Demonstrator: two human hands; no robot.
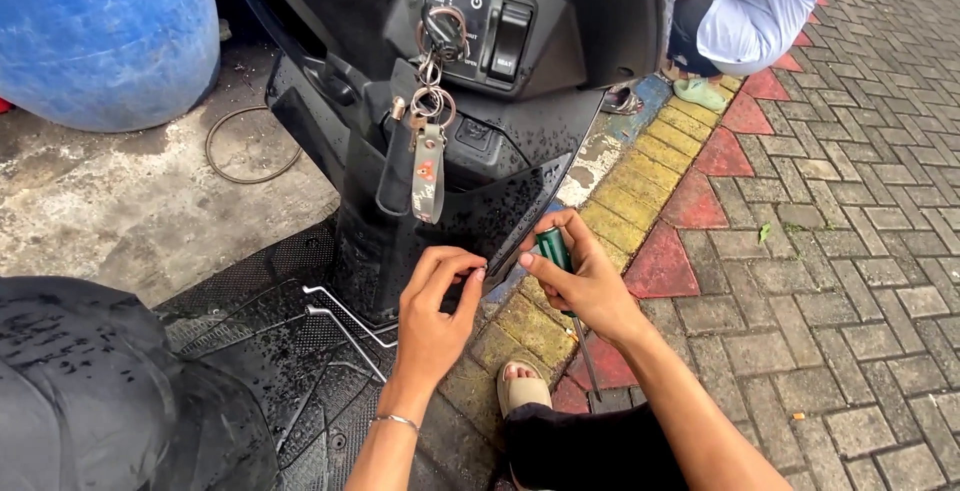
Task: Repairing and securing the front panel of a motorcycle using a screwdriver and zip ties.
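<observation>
The left hand (pixel 435 301) pinched with thumb and fingertips at the lower edge of the scooter's black front panel (pixel 480 216), fingers curled nearly closed on that edge; the right hand (pixel 585 281) was wrapped shut around a green-handled screwdriver (pixel 553 248), its shaft running down past the wrist, its fingertips touching the same panel edge just beside the left; a bunch of keys with a grey tag (pixel 430 166) hung from the ignition above; a blue drum (pixel 105 36) stood well apart at the upper left; another person in white (pixel 765 6) crouched on the paving.

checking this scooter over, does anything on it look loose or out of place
Yes: the wet black plastic scooter panel seems pulled away at its lower edge, where the left hand pinches it; the right hand holds a green-handled screwdriver.
</observation>
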